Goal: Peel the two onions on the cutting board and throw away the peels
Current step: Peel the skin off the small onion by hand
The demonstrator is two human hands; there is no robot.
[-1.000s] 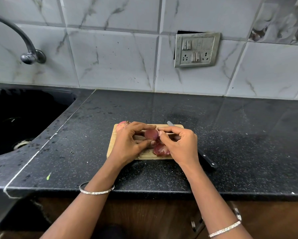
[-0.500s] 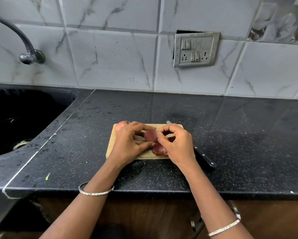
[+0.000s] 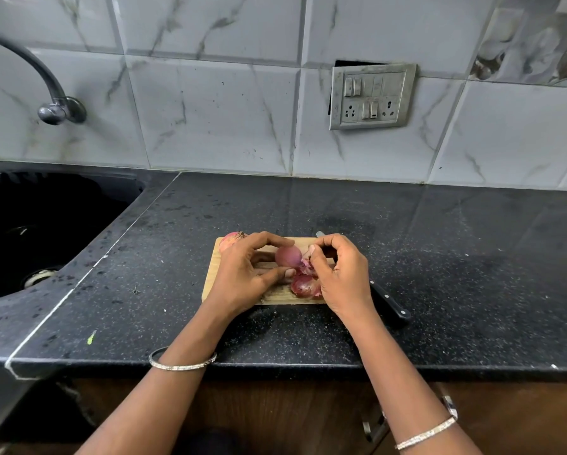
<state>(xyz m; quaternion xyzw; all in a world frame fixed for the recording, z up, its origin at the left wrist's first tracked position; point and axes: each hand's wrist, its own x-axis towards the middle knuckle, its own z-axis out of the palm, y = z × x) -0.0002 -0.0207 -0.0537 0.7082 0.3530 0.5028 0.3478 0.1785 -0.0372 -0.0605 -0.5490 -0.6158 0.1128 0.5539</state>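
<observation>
A small wooden cutting board [image 3: 214, 277] lies on the black counter. My left hand [image 3: 246, 277] holds a purple onion [image 3: 288, 256] just above the board, thumb and fingers around it. My right hand [image 3: 339, 277] pinches a pale strip of peel [image 3: 306, 265] at the onion's right side. Loose reddish peels [image 3: 303, 286] lie on the board below the onion. A second onion [image 3: 231, 239], still in its skin, sits at the board's far left corner, partly hidden by my left hand.
A black-handled knife [image 3: 390, 303] lies on the counter right of the board, its blade tip showing behind my right hand. A black sink [image 3: 29, 231] with a tap [image 3: 50, 103] is at the left. The tiled wall with a switch plate [image 3: 372, 96] stands behind.
My right hand's fingers have shifted up from the onion's lower right to its right side, pulling a strip of peel away. The left hand keeps the onion in about the same place.
</observation>
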